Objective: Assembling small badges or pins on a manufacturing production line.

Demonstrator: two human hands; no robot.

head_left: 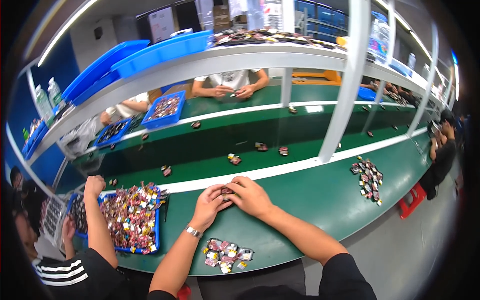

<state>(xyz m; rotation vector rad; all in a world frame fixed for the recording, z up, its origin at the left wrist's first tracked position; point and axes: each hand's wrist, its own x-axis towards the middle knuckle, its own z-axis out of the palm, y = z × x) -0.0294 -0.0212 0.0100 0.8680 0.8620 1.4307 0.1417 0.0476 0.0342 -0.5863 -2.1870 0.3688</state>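
A: Grip status?
B: L hand (206, 205) + R hand (253, 196) meet, fingertips of both pinching one small part (227, 195). Exact contact pts partly hidden.
A: Part's where?
B: Betw the hands, over green bench (320, 200), just this side of white rail (287, 169).
A: Room to move?
B: R side OK: bare bench from R forearm (305, 232) out to right-hand pile (369, 181). Near side tighter: near pile (227, 255) sits betw forearms, close to bench's front edge.
A: L side?
B: Tight. Blue bin (158, 225), heaped full, nr L forearm (177, 255); coworker's arm (102, 227) reaches over it.
A: Past rail?
B: Green strip (200, 157), few loose parts (284, 151), mostly well apart.
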